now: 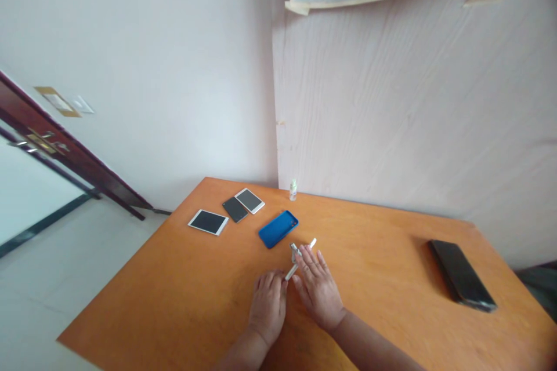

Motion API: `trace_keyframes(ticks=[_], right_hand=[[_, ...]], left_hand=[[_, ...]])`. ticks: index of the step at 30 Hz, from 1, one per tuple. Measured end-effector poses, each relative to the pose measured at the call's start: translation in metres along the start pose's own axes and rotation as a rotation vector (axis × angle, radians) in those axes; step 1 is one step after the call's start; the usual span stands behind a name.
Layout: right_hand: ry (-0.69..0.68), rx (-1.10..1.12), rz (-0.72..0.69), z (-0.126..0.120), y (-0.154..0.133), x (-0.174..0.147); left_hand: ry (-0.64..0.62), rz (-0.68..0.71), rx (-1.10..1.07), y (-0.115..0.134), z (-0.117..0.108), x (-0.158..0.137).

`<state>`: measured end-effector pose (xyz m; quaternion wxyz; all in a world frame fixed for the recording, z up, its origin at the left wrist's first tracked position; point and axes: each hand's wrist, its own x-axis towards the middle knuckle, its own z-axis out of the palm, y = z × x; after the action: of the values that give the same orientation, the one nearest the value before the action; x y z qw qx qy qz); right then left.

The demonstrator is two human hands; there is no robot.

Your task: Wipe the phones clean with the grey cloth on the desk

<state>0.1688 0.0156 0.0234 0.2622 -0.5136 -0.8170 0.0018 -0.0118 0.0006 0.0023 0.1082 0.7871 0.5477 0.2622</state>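
Observation:
My left hand [267,306] is curled, its fingertips closed at the near end of a thin white strip [291,271]. Over that strip lies my right hand [319,288], fingers stretched out and slightly apart, hiding the strip's middle. A pale end piece [313,242] shows past the right fingertips, and a small shiny part [295,249] sticks out beside them. The exact kind of this white object is too small and covered to tell. Just beyond the hands lies a blue phone case [278,229], its hollow side up.
On the orange table [195,295], a white tablet [208,222], a dark phone [235,209] and another white-framed device [249,200] lie at the back left. A small clear bottle [293,190] stands near the wall. A black rectangular case [461,275] lies at right.

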Motion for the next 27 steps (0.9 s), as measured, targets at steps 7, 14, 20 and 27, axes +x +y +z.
trace_keyframes(ticks=[7,14,20,27], right_hand=[[-0.021,-0.011,-0.098,0.006,-0.039,-0.012],[-0.026,-0.044,-0.061,0.003,0.004,0.005],[-0.079,-0.054,-0.089,-0.003,0.003,0.002],[-0.097,-0.018,-0.16,-0.005,0.011,0.001]], left_hand=[[-0.049,-0.005,-0.049,-0.009,0.007,-0.005],[-0.026,-0.024,-0.001,-0.006,0.005,-0.001],[-0.024,-0.026,0.001,-0.003,0.004,0.0],[-0.028,-0.038,0.005,-0.001,0.003,-0.001]])
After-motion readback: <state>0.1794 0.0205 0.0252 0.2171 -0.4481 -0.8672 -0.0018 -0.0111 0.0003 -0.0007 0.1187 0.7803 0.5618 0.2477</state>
